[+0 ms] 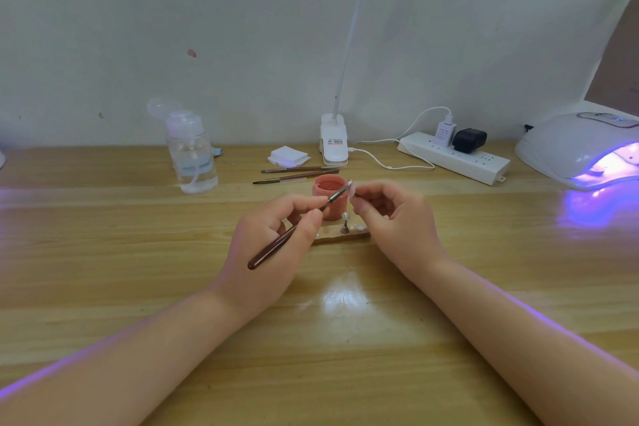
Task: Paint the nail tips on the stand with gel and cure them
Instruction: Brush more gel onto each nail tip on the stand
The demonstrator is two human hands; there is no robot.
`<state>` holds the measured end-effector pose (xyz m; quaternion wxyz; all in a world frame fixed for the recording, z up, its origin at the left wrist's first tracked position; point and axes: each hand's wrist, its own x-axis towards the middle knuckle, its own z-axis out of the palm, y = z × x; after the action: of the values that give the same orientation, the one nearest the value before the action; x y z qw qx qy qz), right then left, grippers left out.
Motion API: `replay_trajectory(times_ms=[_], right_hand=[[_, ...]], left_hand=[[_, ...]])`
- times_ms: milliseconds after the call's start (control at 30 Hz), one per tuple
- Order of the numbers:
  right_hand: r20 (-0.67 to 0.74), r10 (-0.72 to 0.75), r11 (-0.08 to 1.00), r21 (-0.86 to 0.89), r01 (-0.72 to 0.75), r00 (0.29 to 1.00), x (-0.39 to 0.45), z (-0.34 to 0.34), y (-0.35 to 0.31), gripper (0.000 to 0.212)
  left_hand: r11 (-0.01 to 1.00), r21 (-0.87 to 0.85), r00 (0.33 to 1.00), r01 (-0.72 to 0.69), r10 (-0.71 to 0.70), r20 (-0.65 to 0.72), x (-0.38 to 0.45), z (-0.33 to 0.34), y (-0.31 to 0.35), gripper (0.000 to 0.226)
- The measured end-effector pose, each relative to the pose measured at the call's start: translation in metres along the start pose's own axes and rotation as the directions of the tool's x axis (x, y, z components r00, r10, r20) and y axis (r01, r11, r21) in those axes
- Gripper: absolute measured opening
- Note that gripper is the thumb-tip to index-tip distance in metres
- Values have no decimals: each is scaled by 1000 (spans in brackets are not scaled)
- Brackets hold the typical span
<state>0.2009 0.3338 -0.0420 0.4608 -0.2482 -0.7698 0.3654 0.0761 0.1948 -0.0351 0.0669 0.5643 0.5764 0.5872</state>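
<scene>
Nail tip (352, 187), a small pale one, is held up above the table, just over the rim of the pink gel pot (329, 199). The right hand (394, 218) pinches what seems to be a thin holder under the tip, between thumb and fingertips; the holder itself is too small to see well. The left hand (273, 245) grips a brush (297, 225) with a dark brown handle, like a pen, and the bristle end touches the tip or is very near to it. So I judge the painting step is in hand, on this one tip.

Below the hands lies the wooden stand (340, 236), with one more small metal holder (344, 223) upright on it and some pale round pieces beside. Most of the stand is hidden behind the hands, so I cannot tell how many tips wait.

Behind the pot lie two spare brushes (297, 174), a stack of white pads (288, 155), a clear pump bottle (192, 152), a clip lamp (333, 143) and a power strip (453, 157). At the far right the curing lamp (581, 149) glows violet.

The next move probably calls for a steady, thin stroke over the whole tip, and then carrying it to the right, into the lamp opening, without touching the wet gel.
</scene>
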Motion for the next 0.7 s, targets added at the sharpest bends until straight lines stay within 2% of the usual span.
replay_trajectory(times_ms=[167, 367, 600, 700], right_hand=[[-38, -17, 1000, -8, 17, 999, 1, -1, 2, 12], [-43, -160, 967, -207, 148, 986, 2, -1, -1, 12], [-36, -251, 929, -289, 230, 967, 1, -3, -2, 15], [-35, -272, 920, -301, 249, 962, 1, -3, -1, 14]], left_hand=[[999, 39, 1000, -14, 15, -24, -2, -2, -3, 14], [993, 90, 997, -73, 76, -32, 0, -2, 2, 20], [996, 82, 999, -22, 24, -22, -1, -4, -2, 20], [998, 45, 998, -46, 48, -43, -1, -4, 1, 15]])
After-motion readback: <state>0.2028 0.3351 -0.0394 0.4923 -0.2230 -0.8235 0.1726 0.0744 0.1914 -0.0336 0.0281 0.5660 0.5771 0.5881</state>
